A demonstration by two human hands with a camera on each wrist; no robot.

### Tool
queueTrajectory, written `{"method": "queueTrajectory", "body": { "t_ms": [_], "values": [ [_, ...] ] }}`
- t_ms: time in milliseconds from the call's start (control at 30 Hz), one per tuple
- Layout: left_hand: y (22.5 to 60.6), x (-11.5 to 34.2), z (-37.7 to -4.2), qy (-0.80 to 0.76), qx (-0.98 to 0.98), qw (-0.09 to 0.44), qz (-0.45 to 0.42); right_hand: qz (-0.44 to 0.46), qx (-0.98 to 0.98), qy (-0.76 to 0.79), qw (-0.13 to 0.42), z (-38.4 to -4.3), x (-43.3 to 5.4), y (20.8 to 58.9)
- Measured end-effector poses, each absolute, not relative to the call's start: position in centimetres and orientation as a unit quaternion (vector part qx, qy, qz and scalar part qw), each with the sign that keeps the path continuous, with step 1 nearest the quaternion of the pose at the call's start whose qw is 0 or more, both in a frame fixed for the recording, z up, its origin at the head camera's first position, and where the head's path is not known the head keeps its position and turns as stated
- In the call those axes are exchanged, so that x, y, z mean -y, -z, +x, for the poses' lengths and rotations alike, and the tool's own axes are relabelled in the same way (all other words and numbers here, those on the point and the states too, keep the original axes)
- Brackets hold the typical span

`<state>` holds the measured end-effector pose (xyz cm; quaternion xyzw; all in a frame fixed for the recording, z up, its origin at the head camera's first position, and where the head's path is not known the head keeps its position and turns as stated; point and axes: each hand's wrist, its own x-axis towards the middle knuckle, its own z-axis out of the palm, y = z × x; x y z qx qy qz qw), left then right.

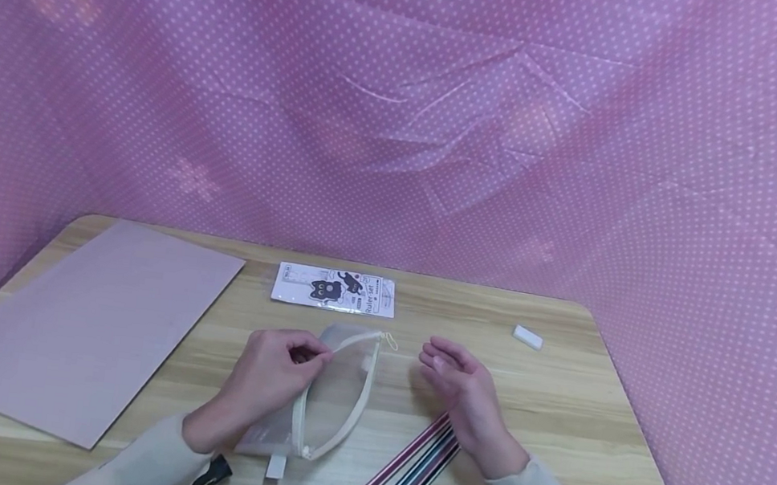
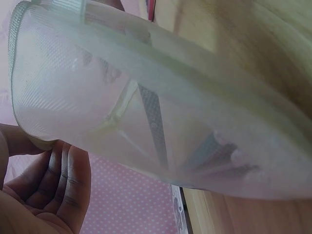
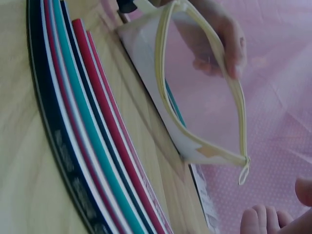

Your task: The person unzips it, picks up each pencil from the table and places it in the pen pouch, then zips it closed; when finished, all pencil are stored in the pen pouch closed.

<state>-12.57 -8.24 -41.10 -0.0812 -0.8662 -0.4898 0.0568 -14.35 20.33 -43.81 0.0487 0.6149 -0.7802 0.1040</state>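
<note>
A translucent mesh zip pouch (image 1: 339,390) with a cream zipper lies at the middle of the table, its mouth spread wide. My left hand (image 1: 278,370) pinches the far-left side of its opening between thumb and fingers; the right wrist view shows the thumb (image 3: 234,67) over the zipper edge. My right hand (image 1: 468,394) is held to the right of the pouch, fingers loosely bent and holding nothing. Below its palm lie several pencils (image 1: 407,471) in red, teal and dark colours, side by side at a slant. Part of them is hidden under the hand.
Behind the pouch lies a packaged ruler set (image 1: 335,291) with black cat drawings. A white eraser (image 1: 528,337) sits toward the back right. A large pale pink sheet (image 1: 87,327) covers the left side of the wooden table. Pink dotted cloth (image 1: 404,115) hangs around the table.
</note>
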Motion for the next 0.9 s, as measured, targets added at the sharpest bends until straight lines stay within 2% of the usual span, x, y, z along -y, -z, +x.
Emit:
{"method": "queueTrajectory", "body": {
  "t_ms": [333,500,667,900],
  "values": [
    [41.3,8.3,-12.7,0.486,0.867,0.063,-0.088,-0.145,-0.725,0.628,0.244,-15.0,-21.4,45.0],
    [41.3,8.3,-12.6,0.483,0.869,0.063,-0.087,-0.251,-0.749,0.544,0.282,-15.0,-21.5,45.6],
    [41.3,8.1,-12.6,0.483,0.869,0.062,-0.084,-0.321,-0.754,0.490,0.298,-14.9,-21.6,45.6],
    [41.3,8.0,-12.5,0.484,0.869,0.058,-0.082,-0.395,-0.775,0.405,0.281,-14.6,-21.6,45.5]
  ]
}}
